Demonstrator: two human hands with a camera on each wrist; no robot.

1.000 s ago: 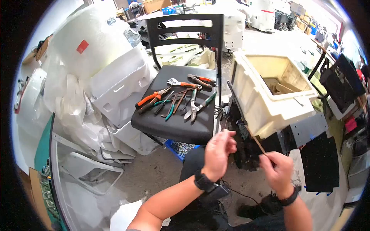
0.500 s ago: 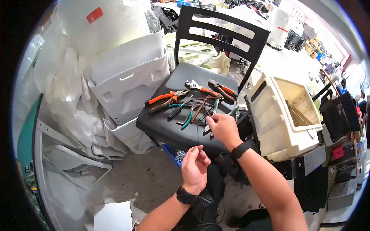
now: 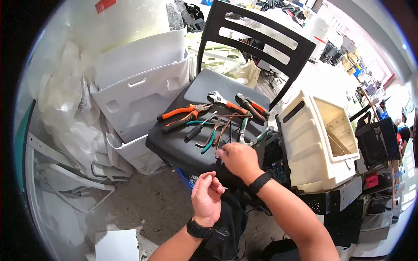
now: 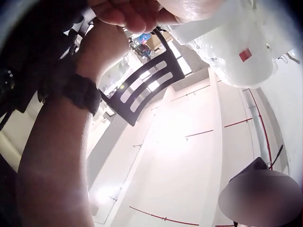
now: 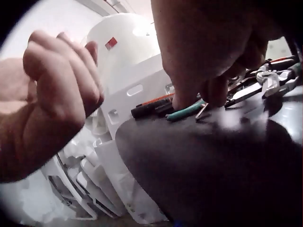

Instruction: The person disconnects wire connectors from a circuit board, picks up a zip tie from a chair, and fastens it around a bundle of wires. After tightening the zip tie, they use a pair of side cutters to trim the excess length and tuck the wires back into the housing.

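Observation:
Over the front of the black chair seat (image 3: pixel 178 150), my right hand (image 3: pixel 241 160) reaches down and pinches the near end of a rust-brown hex key (image 3: pixel 224 130). In the right wrist view the key's tip (image 5: pixel 202 111) shows between thumb and fingers, beside a green handle (image 5: pixel 185 111). My left hand (image 3: pixel 206 198) is held palm up in front of the seat, its fingers loosely curled round nothing. Around the right hand lie orange-handled pliers (image 3: pixel 185 114), an adjustable wrench (image 3: pixel 226 102), green-handled cutters (image 3: pixel 244 129) and a dark screwdriver (image 3: pixel 198 129).
Right of the chair, a cream plastic bin (image 3: pixel 307 139) rests on dark metal equipment (image 3: pixel 331 200). Large white plastic panels (image 3: pixel 143 91) stand at the left. Below the seat, a blue tray (image 3: pixel 185 177) sits on the floor; a white sheet (image 3: pixel 116 245) lies nearer.
My right hand has swung left from beside the bin, where it held a thin brown rod, to the tools on the seat. My left hand has drawn back left and lower.

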